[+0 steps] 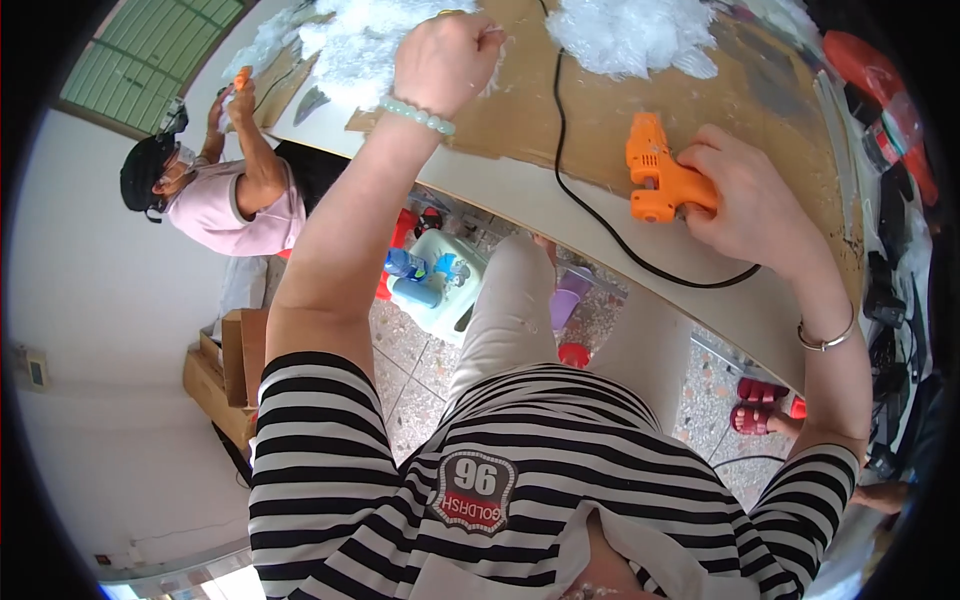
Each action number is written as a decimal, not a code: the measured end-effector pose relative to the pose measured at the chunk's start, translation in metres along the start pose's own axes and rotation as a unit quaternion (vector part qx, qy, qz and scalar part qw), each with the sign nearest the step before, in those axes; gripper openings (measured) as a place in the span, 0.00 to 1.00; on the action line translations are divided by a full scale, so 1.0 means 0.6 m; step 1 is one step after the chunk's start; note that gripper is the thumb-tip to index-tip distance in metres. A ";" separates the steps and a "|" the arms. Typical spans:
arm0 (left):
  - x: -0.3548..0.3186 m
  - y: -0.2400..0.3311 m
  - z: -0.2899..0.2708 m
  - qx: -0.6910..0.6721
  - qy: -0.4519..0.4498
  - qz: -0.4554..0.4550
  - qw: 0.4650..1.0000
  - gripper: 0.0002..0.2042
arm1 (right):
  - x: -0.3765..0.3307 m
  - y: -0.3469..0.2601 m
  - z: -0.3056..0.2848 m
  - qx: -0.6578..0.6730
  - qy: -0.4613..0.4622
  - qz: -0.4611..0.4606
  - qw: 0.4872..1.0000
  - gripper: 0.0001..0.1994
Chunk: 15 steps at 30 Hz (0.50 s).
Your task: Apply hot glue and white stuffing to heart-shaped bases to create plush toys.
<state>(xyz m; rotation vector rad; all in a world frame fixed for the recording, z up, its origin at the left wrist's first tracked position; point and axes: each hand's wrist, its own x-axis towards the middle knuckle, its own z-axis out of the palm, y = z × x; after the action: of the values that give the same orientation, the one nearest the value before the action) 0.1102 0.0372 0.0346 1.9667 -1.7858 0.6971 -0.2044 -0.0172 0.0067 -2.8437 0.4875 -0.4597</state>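
hands well apart, both over the tabletop [500,180].

right hand [745,195]: clamped round the handle of an orange glue gun [650,165], fingers wrapped about the grip. gun is held above the near right part of the tabletop, its body at the left of the fist. plain metal bangle [828,338] on that forearm.

left hand [447,65]: curled closed, back of the hand upward, farther out over the tabletop. pale wisps show by the fingertips; cannot tell whether anything is gripped. pale green bead bracelet [418,116] at the wrist.

black cable [563,130]: runs in from the far edge, between the hands, curves along the near edge and passes under the right wrist. join to the gun not visible.

brown cardboard sheet [600,105] covers much of the tabletop. on it, a heap of clear-white plastic pieces [635,35] at far centre; a second whitish heap [350,45] just beside the left hand.

at left, a co-worker [235,205] in pink, masked, holding up another orange tool [243,76].
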 end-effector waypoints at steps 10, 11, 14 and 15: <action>0.057 0.218 0.054 -0.528 -0.376 -0.067 0.759 0.15 | -0.144 -0.075 -0.004 0.508 0.164 0.203 0.821 0.15; 0.059 0.221 0.054 -0.526 -0.373 -0.060 0.762 0.15 | -0.152 -0.092 0.000 0.562 0.208 0.212 0.772 0.16; 0.060 0.209 0.056 -0.518 -0.362 -0.020 0.775 0.16 | -0.181 -0.111 0.026 0.606 0.258 0.259 0.707 0.28; 0.055 0.205 0.055 -0.511 -0.308 -0.027 0.802 0.14 | -0.184 -0.119 0.034 0.612 0.276 0.250 0.698 0.28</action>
<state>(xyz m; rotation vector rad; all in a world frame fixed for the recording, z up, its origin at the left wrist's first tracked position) -0.0065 -0.0221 0.0229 1.4590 -1.7820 -0.9099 -0.2761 0.0908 -0.0226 -1.1835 0.6610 -1.0172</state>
